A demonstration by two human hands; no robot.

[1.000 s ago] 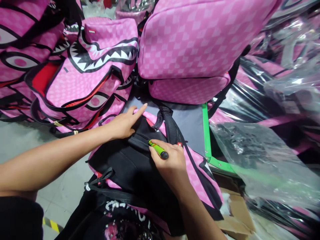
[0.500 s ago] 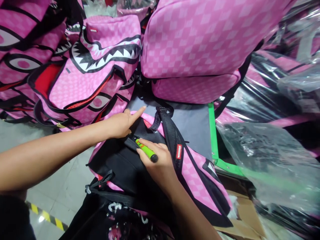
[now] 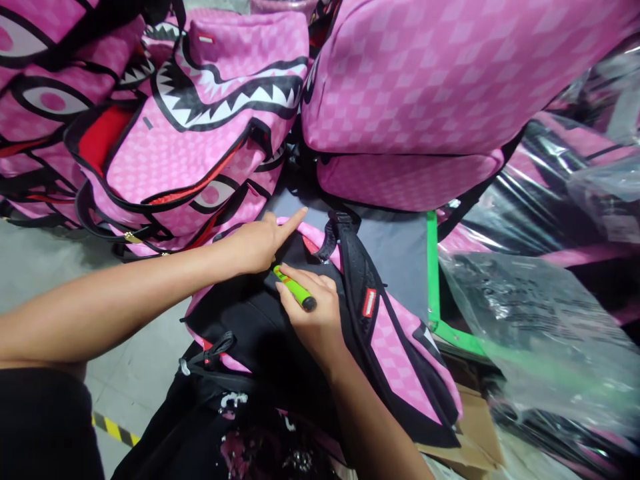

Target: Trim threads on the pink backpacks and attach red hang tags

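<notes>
Head view: one black-and-pink backpack (image 3: 245,310) is lying black panel up before the wearer, its far part resting on a grey surface (image 3: 395,250). Right hand (image 3: 314,310): is gripping one green pen-shaped tool (image 3: 294,288), fingers curled round it, far end hidden. Left hand (image 3: 260,243): is spreading over the panel, index extended; any pinch cannot be told. Work there is seemingly progressing; finished and remaining portions are not showing.
</notes>
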